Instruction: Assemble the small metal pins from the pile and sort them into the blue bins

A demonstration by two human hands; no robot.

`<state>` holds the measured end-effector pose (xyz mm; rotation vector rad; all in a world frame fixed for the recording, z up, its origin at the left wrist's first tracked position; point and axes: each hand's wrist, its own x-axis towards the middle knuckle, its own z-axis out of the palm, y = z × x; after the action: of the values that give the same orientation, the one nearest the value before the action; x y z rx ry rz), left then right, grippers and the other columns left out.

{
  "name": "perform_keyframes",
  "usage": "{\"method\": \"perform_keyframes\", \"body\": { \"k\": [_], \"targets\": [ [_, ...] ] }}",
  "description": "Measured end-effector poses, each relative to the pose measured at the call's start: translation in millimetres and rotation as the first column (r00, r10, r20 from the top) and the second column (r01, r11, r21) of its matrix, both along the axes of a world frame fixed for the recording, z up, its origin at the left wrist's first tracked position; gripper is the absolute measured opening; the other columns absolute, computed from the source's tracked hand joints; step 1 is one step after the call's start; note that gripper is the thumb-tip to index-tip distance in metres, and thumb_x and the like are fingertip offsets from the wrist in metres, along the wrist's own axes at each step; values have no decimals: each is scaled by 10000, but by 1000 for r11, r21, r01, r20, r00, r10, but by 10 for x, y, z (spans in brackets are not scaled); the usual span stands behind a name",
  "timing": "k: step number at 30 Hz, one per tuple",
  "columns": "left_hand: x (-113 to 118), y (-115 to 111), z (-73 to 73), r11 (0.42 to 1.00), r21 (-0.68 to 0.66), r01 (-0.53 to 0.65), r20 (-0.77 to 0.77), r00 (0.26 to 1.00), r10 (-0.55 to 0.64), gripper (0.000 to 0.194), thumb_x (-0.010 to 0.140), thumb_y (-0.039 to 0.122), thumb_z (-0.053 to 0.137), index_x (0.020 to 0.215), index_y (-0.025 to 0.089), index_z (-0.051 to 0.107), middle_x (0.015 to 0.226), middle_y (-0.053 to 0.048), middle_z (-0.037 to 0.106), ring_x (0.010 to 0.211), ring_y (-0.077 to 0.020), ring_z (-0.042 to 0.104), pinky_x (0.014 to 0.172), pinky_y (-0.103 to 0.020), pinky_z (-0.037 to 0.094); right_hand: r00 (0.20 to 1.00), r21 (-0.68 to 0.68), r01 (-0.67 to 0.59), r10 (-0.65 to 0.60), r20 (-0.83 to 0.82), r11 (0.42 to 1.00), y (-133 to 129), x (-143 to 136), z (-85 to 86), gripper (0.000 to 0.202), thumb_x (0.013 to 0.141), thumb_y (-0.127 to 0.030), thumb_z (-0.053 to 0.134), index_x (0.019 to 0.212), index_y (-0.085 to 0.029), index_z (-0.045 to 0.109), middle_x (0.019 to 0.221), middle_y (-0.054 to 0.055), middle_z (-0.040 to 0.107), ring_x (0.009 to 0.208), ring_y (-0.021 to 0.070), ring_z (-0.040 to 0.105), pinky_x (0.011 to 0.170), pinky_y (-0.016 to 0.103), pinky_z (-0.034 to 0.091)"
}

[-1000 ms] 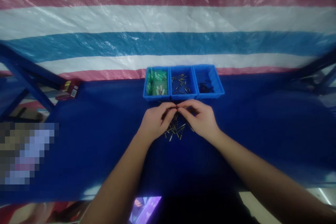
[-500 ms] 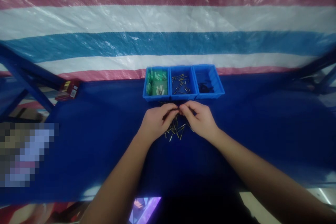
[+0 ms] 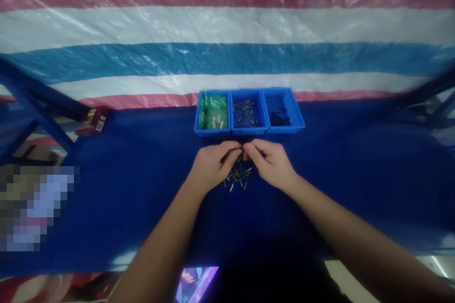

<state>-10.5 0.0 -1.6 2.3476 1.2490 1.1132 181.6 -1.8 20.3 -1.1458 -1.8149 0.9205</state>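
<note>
My left hand (image 3: 214, 163) and my right hand (image 3: 269, 161) meet fingertip to fingertip over the blue tabletop, each closed in a pinch. Whatever they hold between them is too small and too hidden to name. Under and between the hands lies a loose pile of thin brass-and-silver metal pins (image 3: 237, 176). Just beyond my fingers stand three joined blue bins. The left bin (image 3: 212, 132) contains green bags and small pale pieces, the middle bin (image 3: 249, 130) several thin metal pins, and the right bin (image 3: 287, 129) small black pieces.
A dark red box (image 3: 91, 121) sits at the table's far left, beside a blue metal frame (image 3: 46, 113). Behind the table hangs a striped plastic sheet (image 3: 227, 59). At the near edge, a bright purple-lit screen-like surface (image 3: 197, 284) shows below the table (image 3: 124, 189).
Both hands keep almost the same place and pinch, with only a slight shift of the fingers. The bins and the pile of pins look unchanged.
</note>
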Motion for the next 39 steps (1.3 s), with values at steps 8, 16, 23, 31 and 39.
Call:
{"method": "perform_keyframes", "body": {
  "k": [8, 16, 23, 31, 39],
  "targets": [
    [-4, 16, 25, 999, 0, -39, -9, 999, 39, 212, 1007, 346, 512, 953, 193, 648, 703, 34, 699, 597, -92, 655, 611, -191, 467, 1000, -43, -23, 23, 9, 999, -11, -24, -12, 195, 966, -341, 563, 896, -192, 669, 799, 17, 685, 675, 131, 607, 622, 246, 467],
    [-29, 15, 37, 999, 48, -26, -29, 999, 28, 308, 1006, 405, 496, 846, 180, 635, 657, 25, 665, 570, -99, 621, 574, -212, 436, 999, -3, -43, 43, 24, 999, -2, -20, -37, 159, 948, -323, 600, 884, -202, 681, 813, 17, 701, 694, 138, 622, 637, 253, 480],
    [-3, -14, 11, 1000, -3, -11, 26, 1000, 11, 177, 968, 317, 573, 1093, 213, 642, 798, 24, 729, 651, -97, 671, 647, -203, 488, 998, -37, -56, 56, -6, 998, 19, 2, -10, 258, 996, -306, 518, 810, -195, 660, 763, 4, 704, 717, 132, 653, 684, 243, 483],
    [-10, 23, 16, 997, 83, 0, -96, 995, 8, 304, 1020, 351, 466, 845, 172, 637, 648, 13, 650, 570, -115, 611, 570, -236, 419, 994, -34, -96, 98, 40, 995, -8, 5, 0, 274, 1007, -325, 494, 827, -190, 651, 789, 10, 687, 732, 132, 639, 697, 253, 474],
    [-37, -12, 27, 999, -18, 27, -9, 1000, -27, 215, 1005, 347, 493, 1040, 190, 635, 785, 4, 710, 643, -109, 649, 626, -220, 458, 990, -88, -135, 131, -47, 987, -7, -5, 18, 324, 1016, -326, 479, 780, -181, 646, 753, 1, 672, 699, 116, 620, 677, 238, 463]
  ]
}}
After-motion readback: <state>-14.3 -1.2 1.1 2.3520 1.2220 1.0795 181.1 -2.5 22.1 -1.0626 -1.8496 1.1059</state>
